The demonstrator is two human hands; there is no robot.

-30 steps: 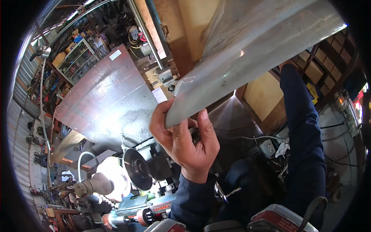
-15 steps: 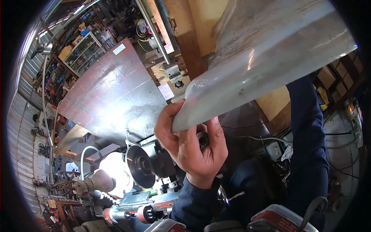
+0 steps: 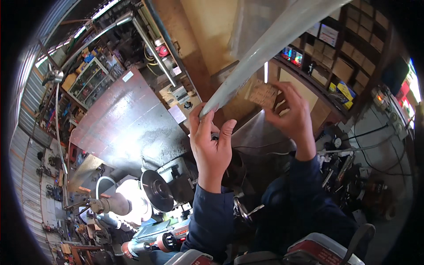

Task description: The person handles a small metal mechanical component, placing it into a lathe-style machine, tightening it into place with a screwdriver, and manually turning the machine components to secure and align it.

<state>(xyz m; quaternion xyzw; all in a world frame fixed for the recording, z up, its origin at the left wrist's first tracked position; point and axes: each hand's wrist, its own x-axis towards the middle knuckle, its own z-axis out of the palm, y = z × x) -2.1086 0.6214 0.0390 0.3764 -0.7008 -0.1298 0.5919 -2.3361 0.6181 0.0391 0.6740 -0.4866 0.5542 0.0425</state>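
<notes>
Left hand [image 3: 212, 141] pinches a translucent sheet [image 3: 260, 53] and right hand [image 3: 291, 110] holds a brown box [image 3: 263, 95], with glare-lit panel [image 3: 110, 117], compartmented shelving [image 3: 343, 35] and corrugated wall [image 3: 26, 176] about.

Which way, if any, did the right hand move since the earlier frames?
Yes: the right hand moved down-left, away from the compartmented shelf, toward the left hand.

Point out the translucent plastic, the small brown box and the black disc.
Translucent plastic [image 3: 259, 52], head view: middle stretch.
Small brown box [image 3: 263, 94], head view: broad face.
Black disc [image 3: 157, 190], head view: round face.
</notes>
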